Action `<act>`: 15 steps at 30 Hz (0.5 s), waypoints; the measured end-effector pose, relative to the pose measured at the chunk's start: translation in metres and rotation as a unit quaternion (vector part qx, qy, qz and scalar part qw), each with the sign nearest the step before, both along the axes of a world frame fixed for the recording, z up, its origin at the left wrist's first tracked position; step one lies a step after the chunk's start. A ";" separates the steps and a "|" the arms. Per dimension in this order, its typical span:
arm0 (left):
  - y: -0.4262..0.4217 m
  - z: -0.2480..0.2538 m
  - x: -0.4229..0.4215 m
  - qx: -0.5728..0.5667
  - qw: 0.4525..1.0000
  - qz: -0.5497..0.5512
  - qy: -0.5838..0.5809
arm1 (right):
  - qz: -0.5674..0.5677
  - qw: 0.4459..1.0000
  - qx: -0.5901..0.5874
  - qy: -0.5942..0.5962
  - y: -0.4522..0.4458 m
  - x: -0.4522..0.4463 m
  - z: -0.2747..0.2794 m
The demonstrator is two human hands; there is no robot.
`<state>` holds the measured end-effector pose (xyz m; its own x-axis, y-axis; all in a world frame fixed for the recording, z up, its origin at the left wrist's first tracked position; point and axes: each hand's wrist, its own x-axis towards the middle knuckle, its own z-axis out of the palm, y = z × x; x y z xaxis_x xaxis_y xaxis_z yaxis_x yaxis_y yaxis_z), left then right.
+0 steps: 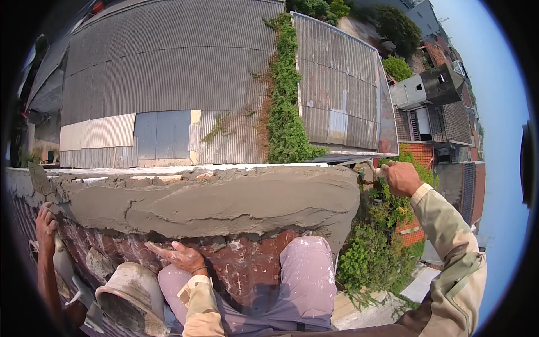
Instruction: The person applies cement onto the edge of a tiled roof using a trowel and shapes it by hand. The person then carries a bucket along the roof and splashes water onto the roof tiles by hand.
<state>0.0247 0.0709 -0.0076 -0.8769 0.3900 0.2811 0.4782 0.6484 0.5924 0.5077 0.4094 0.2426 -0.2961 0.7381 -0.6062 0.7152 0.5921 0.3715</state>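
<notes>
- Trousered legs (306, 269), mauve and paint-flecked, bent, knees toward the wall; nearest item.
- Bucket (132, 295), mortar-crusted, left of the legs, tipped, mouth toward near left.
- Left hand (182, 258): fingers extended, grasping nothing visible, above the knee on the left, just short of the mortar's near edge.
- Mortar band (224, 202), grey, wet-looking, on the wall top; long axis left to right across the scene, right end rounded off, near edge ragged above red-brown brickwork (241, 264).
- Right hand (401, 178): fingers clenched about a small tool (376, 170) just beyond the mortar's right end; its thin neck points left toward that end, blade not distinguishable.
- Co-worker's hand (46, 224), far left: fingers curled at the wall edge; grip cannot be told.
- Corrugated roofs (168, 73), beyond the wall, split by a strip of creeper (286, 95).
</notes>
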 end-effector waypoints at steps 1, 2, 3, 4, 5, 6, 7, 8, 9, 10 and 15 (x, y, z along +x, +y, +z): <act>-0.002 -0.005 -0.002 0.000 1.000 -0.005 0.008 | -0.007 1.000 0.007 0.015 0.001 0.004 -0.004; -0.002 0.000 -0.002 -0.006 1.000 -0.004 -0.001 | 0.002 1.000 0.002 0.026 0.001 0.000 -0.007; 0.001 0.004 -0.001 -0.010 1.000 -0.002 -0.008 | -0.049 0.996 -0.013 0.078 0.001 -0.008 -0.007; 0.004 0.008 0.001 -0.014 1.000 -0.001 -0.014 | -0.100 0.986 -0.031 0.128 0.001 -0.016 -0.006; 0.001 0.006 -0.001 -0.014 1.000 -0.003 -0.014 | -0.091 0.986 -0.037 0.135 0.000 -0.033 -0.003; 0.000 0.006 -0.003 -0.015 1.000 -0.005 -0.013 | -0.101 0.981 -0.070 0.149 -0.002 -0.054 -0.001; 0.001 0.008 -0.004 -0.012 1.000 -0.005 -0.008 | -0.109 0.975 -0.103 0.164 -0.003 -0.071 -0.001; 0.005 0.013 -0.004 -0.010 1.000 -0.006 -0.006 | -0.075 0.975 -0.106 0.179 -0.003 -0.083 -0.005; 0.007 0.016 -0.002 -0.011 1.000 -0.007 -0.003 | -0.065 0.974 -0.109 0.185 -0.002 -0.105 -0.002; 0.011 0.020 -0.001 -0.012 1.000 -0.009 0.002 | -0.075 0.973 -0.122 0.179 -0.005 -0.130 0.003; 0.009 0.025 -0.006 -0.012 1.000 0.001 -0.007 | 0.000 0.972 -0.158 0.172 -0.020 -0.232 0.003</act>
<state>0.0189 0.0800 0.0171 -0.8814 0.3943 0.2601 0.4689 0.6637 0.5829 0.2755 0.3896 0.2451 -0.5205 0.5315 -0.6682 0.7653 0.6374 -0.0892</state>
